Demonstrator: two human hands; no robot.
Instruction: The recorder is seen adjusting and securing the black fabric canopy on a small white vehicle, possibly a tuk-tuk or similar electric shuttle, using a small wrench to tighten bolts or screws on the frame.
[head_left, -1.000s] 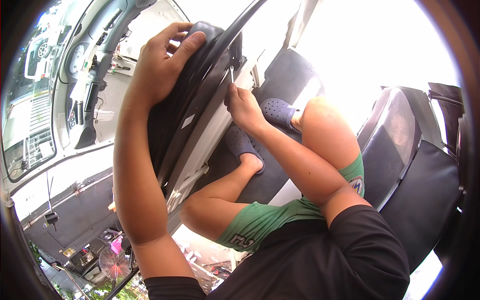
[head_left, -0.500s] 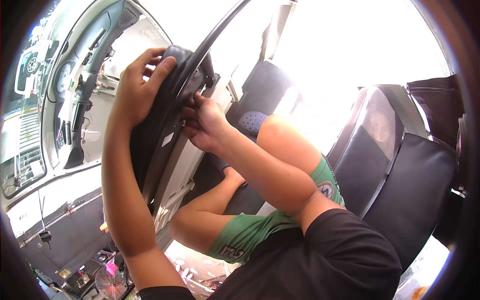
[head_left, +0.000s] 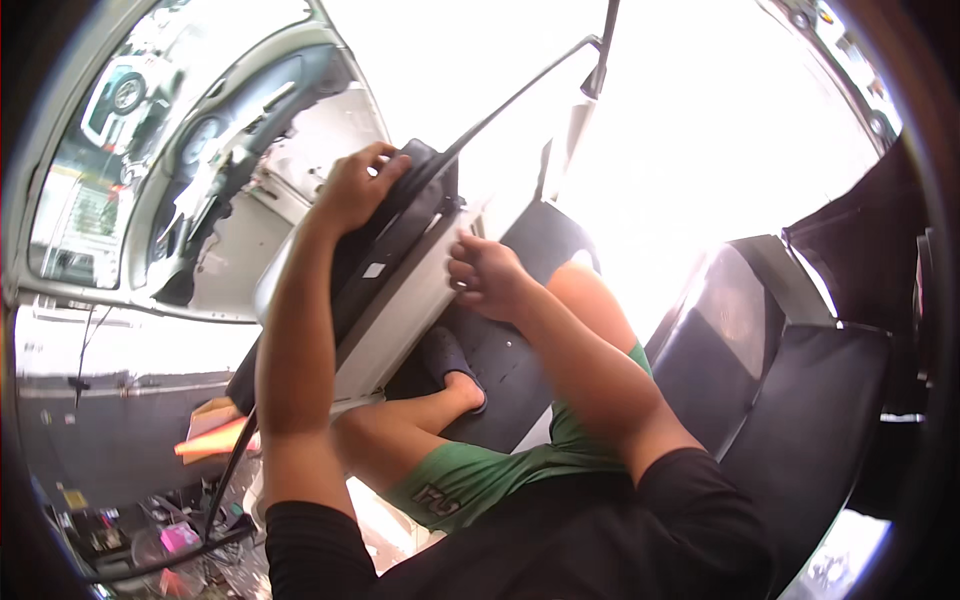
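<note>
A black padded panel, like a seat back (head_left: 418, 208), stands at a slant in front of me with a small white label (head_left: 373, 270) on its near side. My left hand (head_left: 362, 188) is closed over its upper end, thumb and fingers on the black padding. Just right of the panel, my right hand (head_left: 486, 277) hangs apart from it with the fingers curled in, thumb against the index finger. Whether something small sits in that pinch cannot be made out. A thin black bar or trim strip (head_left: 522, 93) runs up and right from the panel.
Beyond the panel at left lie a dashboard (head_left: 205, 140) and windshield. Black seats (head_left: 815, 400) are on my right. A pale frame rail (head_left: 400, 310) runs beside my legs. An orange object (head_left: 215, 438) and clutter lie lower left. Glare washes out the top.
My right hand has come away from the panel's near side and drawn back, fingers curling in. The left hand stays on the panel's upper end. The whole view has shifted and turned.
</note>
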